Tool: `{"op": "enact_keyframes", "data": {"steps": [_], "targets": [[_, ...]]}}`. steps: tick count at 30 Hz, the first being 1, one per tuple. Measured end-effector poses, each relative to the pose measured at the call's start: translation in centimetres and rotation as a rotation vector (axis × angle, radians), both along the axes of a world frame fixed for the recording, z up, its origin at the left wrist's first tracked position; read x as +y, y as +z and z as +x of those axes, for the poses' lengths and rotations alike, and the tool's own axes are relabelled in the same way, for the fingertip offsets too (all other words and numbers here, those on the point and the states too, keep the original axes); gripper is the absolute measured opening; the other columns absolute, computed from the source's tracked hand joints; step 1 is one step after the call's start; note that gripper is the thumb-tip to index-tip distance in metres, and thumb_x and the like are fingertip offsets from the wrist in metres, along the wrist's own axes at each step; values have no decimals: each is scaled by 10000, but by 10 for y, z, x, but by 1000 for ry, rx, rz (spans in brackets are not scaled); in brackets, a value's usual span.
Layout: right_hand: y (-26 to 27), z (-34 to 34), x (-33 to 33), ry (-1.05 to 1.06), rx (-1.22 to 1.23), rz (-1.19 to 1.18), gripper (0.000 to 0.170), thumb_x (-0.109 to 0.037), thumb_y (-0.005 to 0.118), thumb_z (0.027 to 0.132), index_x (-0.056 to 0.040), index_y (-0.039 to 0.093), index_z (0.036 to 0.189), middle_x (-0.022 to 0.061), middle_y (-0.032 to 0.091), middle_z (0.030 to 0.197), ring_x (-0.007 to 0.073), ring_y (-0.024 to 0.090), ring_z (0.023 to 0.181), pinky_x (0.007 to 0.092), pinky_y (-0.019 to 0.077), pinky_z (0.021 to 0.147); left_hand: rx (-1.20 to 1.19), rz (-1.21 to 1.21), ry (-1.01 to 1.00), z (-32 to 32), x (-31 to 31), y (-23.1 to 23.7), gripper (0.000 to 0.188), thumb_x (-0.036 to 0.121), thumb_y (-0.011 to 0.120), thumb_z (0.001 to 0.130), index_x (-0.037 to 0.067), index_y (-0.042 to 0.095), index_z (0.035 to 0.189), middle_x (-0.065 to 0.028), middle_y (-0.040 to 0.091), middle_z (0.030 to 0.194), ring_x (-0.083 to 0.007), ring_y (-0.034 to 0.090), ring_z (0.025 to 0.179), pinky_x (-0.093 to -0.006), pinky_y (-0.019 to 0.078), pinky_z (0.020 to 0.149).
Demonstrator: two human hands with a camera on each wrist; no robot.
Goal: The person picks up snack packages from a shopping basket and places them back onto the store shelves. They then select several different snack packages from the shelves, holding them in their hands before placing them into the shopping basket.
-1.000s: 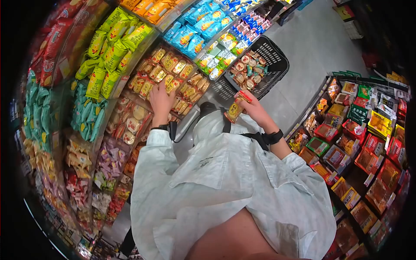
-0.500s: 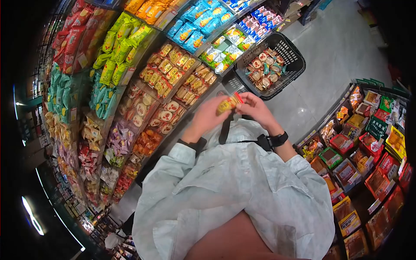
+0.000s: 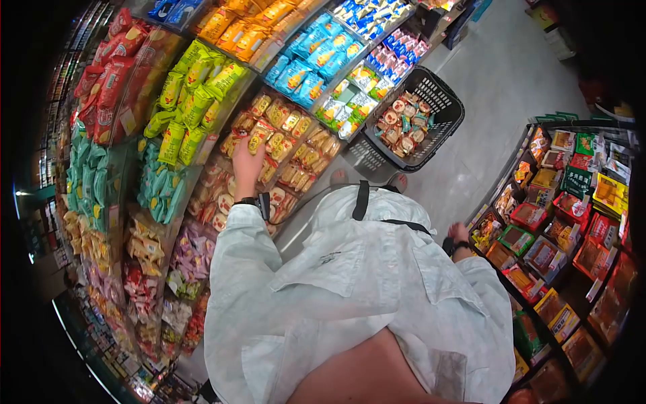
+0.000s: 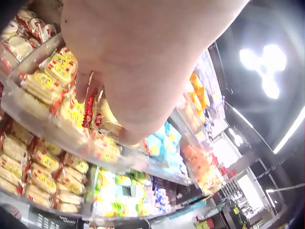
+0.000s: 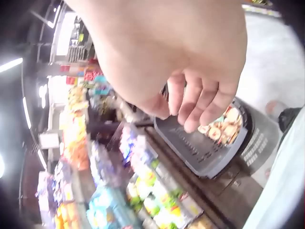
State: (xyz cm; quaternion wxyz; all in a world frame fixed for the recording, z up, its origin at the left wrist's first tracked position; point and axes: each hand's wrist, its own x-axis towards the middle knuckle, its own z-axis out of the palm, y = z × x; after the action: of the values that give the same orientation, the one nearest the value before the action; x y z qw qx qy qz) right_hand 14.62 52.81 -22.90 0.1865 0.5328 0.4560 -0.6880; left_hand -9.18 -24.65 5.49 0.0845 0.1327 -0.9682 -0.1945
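My left hand (image 3: 247, 163) is over the bin of gold-and-red snack packets, its thumb and fingers pinching one clear-wrapped snack packet (image 3: 258, 140) with a yellow label. In the left wrist view that packet (image 4: 106, 113) shows its red seam between the thumb and the fingers, just above the other packets (image 4: 61, 67). Beside my right hip hangs my right hand (image 3: 459, 233), near the display on that side. The right wrist view shows its fingers (image 5: 190, 102) loosely curled, holding nothing.
A black basket (image 3: 452, 128) with several round wrapped snacks (image 3: 404, 124) stands on the grey floor ahead. Stepped bins of green (image 3: 195, 104), blue (image 3: 316, 57) and orange packets (image 3: 252, 30) rise on the left. A low display of boxed foods (image 3: 548, 256) borders the right.
Both hands were together at the packet before my body half a second ago. The left has since gone back to the bin with it; the right has let go and dropped to my side.
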Motion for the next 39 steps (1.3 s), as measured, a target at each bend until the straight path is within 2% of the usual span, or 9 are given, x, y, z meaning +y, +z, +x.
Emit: {"op": "enact_keyframes", "data": {"steps": [1, 3, 5, 9, 15, 22, 29, 35, 39], "targets": [[-82, 65, 35, -53, 111, -188, 232, -229, 550, 911, -129, 524, 703, 46, 490, 622, 220, 524, 537, 376, 447, 488, 22, -2, 9, -7, -13, -3, 575, 353, 754, 889, 19, 613, 1335, -251, 662, 1219, -438, 611, 1158, -492, 483, 1013], [43, 67, -20, 230, -24, 27, 224, -252, 562, 930, -123, 554, 747, 43, 527, 648, 209, 540, 556, 372, 467, 507, 4, -45, 44, -21, -19, 5, 623, 341, 766, 878, 33, 579, 1386, -220, 613, 1307, -426, 556, 1227, -494, 442, 1065], [98, 71, -83, 17, -190, 207, 198, -266, 572, 945, -121, 584, 811, 34, 553, 672, 201, 559, 581, 376, 493, 528, 23, -121, 44, -29, -25, -3, 644, 331, 767, 877, 44, 558, 1414, -204, 577, 1361, -411, 526, 1260, -499, 420, 1088], [134, 82, -156, -48, -186, 86, 153, -266, 599, 972, -123, 600, 915, 3, 603, 803, 159, 601, 700, 311, 519, 646, 74, 31, -147, -20, 4, -9, 527, 231, 723, 881, 62, 584, 1360, -190, 579, 1334, -394, 524, 1241, -515, 430, 1045], [194, 95, -226, 178, -99, 217, 206, -275, 637, 999, -100, 664, 1105, 9, 665, 947, 116, 622, 792, 273, 513, 722, -88, 592, -653, 26, 96, -35, 222, 119, 634, 883, 53, 702, 1084, -160, 695, 1000, -378, 649, 1007, -471, 519, 900], [210, 161, -245, 74, -115, 342, 217, -298, 631, 976, -103, 693, 1051, 7, 687, 912, 121, 650, 802, 293, 520, 653, -489, 484, -1314, 51, 145, -39, 222, 155, 604, 904, 76, 697, 1089, -168, 710, 981, -375, 677, 983, -492, 540, 858], [179, 210, -249, 576, 88, 693, 274, -268, 592, 957, -35, 737, 966, 40, 707, 922, 151, 661, 905, 300, 510, 780, -384, 450, -1057, 29, 115, -69, 250, 165, 601, 903, 77, 707, 1112, -161, 737, 1060, -376, 687, 1019, -498, 554, 857], [156, 210, -239, 191, 16, 413, 313, -217, 582, 967, 3, 761, 1099, 67, 727, 1087, 174, 670, 999, 307, 503, 893, -655, 249, -696, 16, 102, -47, 306, 214, 623, 922, 81, 684, 1192, -168, 735, 1069, -350, 701, 1012, -469, 558, 852], [124, 227, -192, 256, 26, 414, 302, -253, 613, 967, -42, 735, 1145, 69, 727, 1080, 203, 696, 974, 327, 542, 834, -639, 207, -676, 31, 139, -49, 328, 209, 622, 918, 72, 671, 1211, -172, 733, 1069, -341, 708, 987, -462, 558, 850]]}}
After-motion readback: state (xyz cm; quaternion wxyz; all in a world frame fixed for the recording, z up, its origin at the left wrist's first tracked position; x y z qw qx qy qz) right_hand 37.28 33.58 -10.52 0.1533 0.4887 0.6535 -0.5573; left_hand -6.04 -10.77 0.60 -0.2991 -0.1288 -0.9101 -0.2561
